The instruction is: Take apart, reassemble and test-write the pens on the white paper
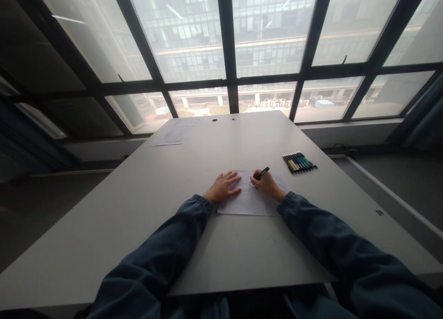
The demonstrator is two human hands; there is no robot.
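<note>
A sheet of white paper (247, 206) lies on the white table in front of me. My left hand (224, 186) rests flat on the sheet's left side, fingers spread. Over the paper's upper right part, my right hand (266, 184) is closed around a black pen (264, 170), held slanted in a writing grip. The pen's lower end is hidden by my fingers, and I cannot make out marks on the sheet. Beyond my right hand, several pens or markers (299, 163) with coloured barrels lie side by side in a row.
Printed sheets (172, 133) lie at the table's far left. Two small dark spots or holes (214, 120) show near the far edge. A small dark piece (380, 213) sits near the right edge. Large framed windows (194, 37) stand behind the white table (138, 208).
</note>
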